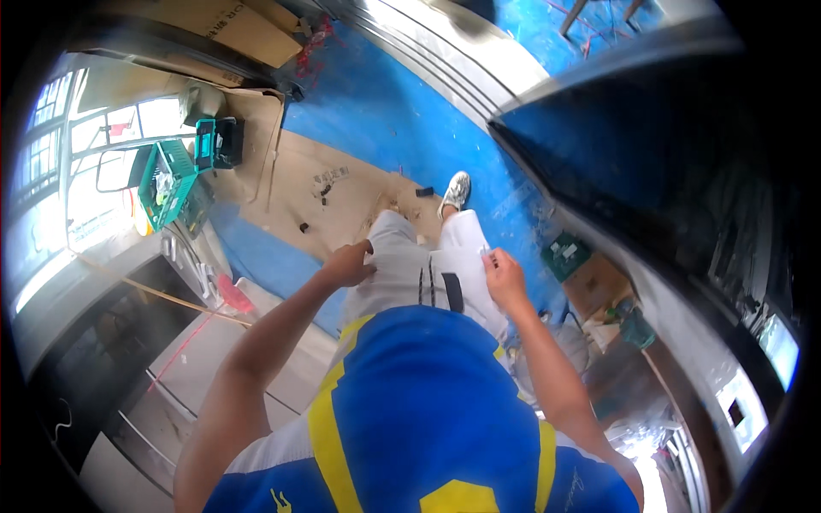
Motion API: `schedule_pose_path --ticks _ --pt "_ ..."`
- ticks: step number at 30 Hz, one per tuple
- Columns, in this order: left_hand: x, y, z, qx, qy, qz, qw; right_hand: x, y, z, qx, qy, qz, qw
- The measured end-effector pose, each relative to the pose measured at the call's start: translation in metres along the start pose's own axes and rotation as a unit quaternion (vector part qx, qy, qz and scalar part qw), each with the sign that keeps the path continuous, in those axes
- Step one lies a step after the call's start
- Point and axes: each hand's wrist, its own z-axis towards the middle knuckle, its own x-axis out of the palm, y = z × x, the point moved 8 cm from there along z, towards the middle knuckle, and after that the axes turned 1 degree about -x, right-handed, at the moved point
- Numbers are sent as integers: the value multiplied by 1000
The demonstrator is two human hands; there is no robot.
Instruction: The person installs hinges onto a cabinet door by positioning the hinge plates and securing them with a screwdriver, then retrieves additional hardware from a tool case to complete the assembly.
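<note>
Light grey-white trousers cover my legs, which are mid-step. At the left thigh my left hand is closed, its curled fingers at the cloth of the trousers. My right hand pinches the cloth on the outer side of the right leg; whether anything small is also between those fingertips, I cannot tell. One patterned shoe shows ahead, on the blue floor covering. Two dark cords and a dark strip hang at the front of the trousers.
A flattened cardboard sheet with small dark scraps lies ahead. Left stand a green crate and a black-and-teal box. A long dark panel borders the right side. Beside it sit a green box and clutter. Metal tracks cross ahead.
</note>
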Motion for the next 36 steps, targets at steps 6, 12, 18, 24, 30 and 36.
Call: schedule_pose_path --ticks 6,12,18,24,30,36 --pt "-113 -17 30 43 7 -97 994 36 27 75 8 96 -97 991" --pt "-189 8 96 147 220 -20 964 47 53 128 116 18 10 993" --pt "-283 60 113 197 479 140 844 54 177 143 165 -22 111 980" --pt "-358 73 102 115 581 155 791 125 228 108 235 52 326 915" --pt "-406 21 117 48 640 217 736 157 247 133 371 143 484 780" --pt "-407 -9 132 150 747 234 604 152 267 170 343 267 520 736"
